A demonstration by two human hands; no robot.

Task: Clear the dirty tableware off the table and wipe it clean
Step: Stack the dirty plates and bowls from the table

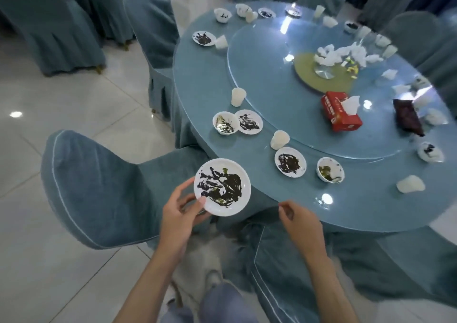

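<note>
My left hand (180, 211) holds a white plate (222, 186) smeared with dark sauce, thumb on its near rim, just off the table's edge above a chair. My right hand (299, 217) hovers beside the round blue table (358, 214) with fingers loosely curled and nothing in it. On the table near me lie a dirty plate (290, 162), a dirty bowl (330, 170), a tipped white cup (279, 139), another bowl (225, 123) and a plate (248, 121) side by side.
A glass turntable (272, 80) carries a red tissue box (340, 111), crumpled napkins (341, 53) and a dark packet (408, 120). More cups, plates and bowls ring the far edge. Covered blue chairs (99, 186) stand around the table on a white tiled floor.
</note>
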